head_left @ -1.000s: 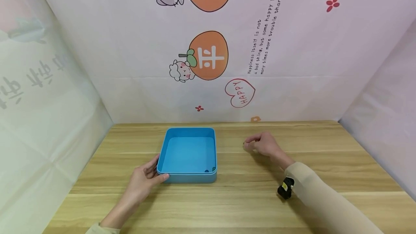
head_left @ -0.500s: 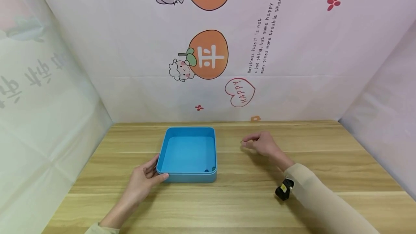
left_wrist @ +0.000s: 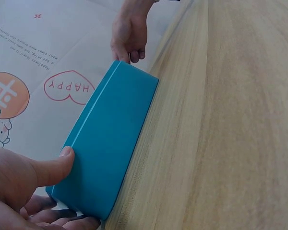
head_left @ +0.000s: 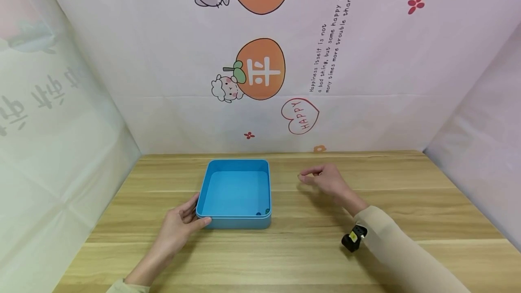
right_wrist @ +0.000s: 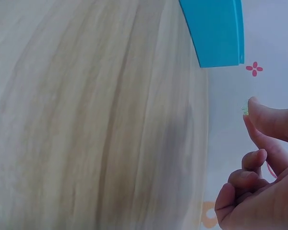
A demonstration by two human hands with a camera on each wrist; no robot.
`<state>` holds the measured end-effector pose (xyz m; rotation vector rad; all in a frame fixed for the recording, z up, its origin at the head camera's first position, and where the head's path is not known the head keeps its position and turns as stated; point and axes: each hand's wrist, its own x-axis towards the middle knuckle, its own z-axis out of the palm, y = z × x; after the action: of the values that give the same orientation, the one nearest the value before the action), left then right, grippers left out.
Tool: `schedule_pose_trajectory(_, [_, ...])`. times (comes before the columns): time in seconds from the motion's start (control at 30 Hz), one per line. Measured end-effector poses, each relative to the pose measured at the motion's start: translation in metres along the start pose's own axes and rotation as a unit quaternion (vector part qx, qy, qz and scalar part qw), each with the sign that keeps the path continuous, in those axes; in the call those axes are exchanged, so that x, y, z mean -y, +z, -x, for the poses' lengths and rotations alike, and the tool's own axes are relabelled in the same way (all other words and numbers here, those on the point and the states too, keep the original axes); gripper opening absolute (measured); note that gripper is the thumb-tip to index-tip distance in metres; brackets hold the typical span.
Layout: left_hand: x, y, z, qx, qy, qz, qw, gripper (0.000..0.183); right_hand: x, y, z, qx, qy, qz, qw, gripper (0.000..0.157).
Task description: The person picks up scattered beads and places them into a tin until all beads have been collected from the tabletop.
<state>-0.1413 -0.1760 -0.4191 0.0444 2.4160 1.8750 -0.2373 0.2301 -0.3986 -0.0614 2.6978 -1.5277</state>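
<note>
A square blue open-topped box (head_left: 238, 223) stands on the table, left of the middle. My left hand (head_left: 177, 229) grips its near left corner, the thumb (left_wrist: 57, 170) on the front wall and the fingers along the left side. In the box's near right corner lie two small marbles, one dark blue (head_left: 258, 214) and one green (head_left: 267, 211). Right of the box, my right hand (head_left: 329, 181) is raised over the table. Between its thumb and index fingertips it pinches a small, clear greenish marble (right_wrist: 245, 110), mostly covered by the fingers.
The wood-grain table (head_left: 309, 257) ends at a white printed cloth (head_left: 171, 125) hung behind it, with more cloth along the left and right sides. A small black device (head_left: 351, 239) is strapped at the right wrist.
My right hand has moved slightly left, toward the box, with the marble between its fingertips. The left hand and the box have stayed in place.
</note>
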Motion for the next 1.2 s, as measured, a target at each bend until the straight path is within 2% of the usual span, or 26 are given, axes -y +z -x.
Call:
schedule_pose_trajectory(0.27, [-0.001,-0.001,0.001,-0.005,-0.004,0.001,1.0000,0.080,0.008,0.001,0.000,0.004,0.012,-0.020,1.000,0.028])
schedule_pose_trajectory(0.63, [0.001,0.000,0.000,-0.001,-0.002,0.002,1.0000,0.081,0.026,0.009,0.001,0.004,-0.018,0.008,1.000,0.024])
schedule_pose_trajectory(1.03, [0.000,0.000,-0.001,-0.002,0.000,-0.001,1.0000,0.082,0.044,0.025,0.001,0.010,-0.035,-0.016,0.999,0.020])
schedule_pose_trajectory(1.2, [0.000,0.000,0.000,0.001,0.000,0.003,1.0000,0.082,0.048,0.031,0.002,0.013,-0.025,-0.028,0.999,0.018])
